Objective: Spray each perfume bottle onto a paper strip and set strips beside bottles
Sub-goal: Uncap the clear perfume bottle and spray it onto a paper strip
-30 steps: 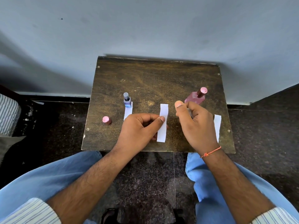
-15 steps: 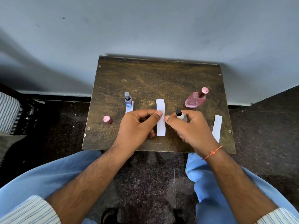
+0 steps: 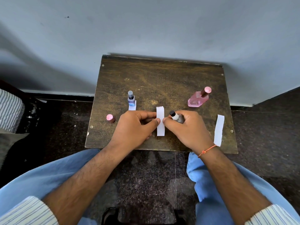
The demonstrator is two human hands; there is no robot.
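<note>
On the small wooden table (image 3: 162, 75), my left hand (image 3: 134, 127) pinches the middle paper strip (image 3: 160, 127) at its left edge. My right hand (image 3: 188, 127) grips a small clear bottle with a black nozzle (image 3: 174, 116), its thumb touching the strip's right edge. A blue bottle (image 3: 131, 99) stands at the left with a strip (image 3: 132, 107) beside it. A pink bottle (image 3: 198, 98) with a pink cap stands at the right. Another strip (image 3: 219, 129) lies near the right edge.
A loose pink cap (image 3: 110, 118) stands on the table left of my left hand. The table backs onto a grey wall (image 3: 146, 30). Dark speckled floor (image 3: 259, 135) surrounds it, and my knees in blue trousers sit below the front edge.
My right hand has come down and leftward with the small clear bottle, from raised over the table to beside the middle strip. The left hand stays on the strip.
</note>
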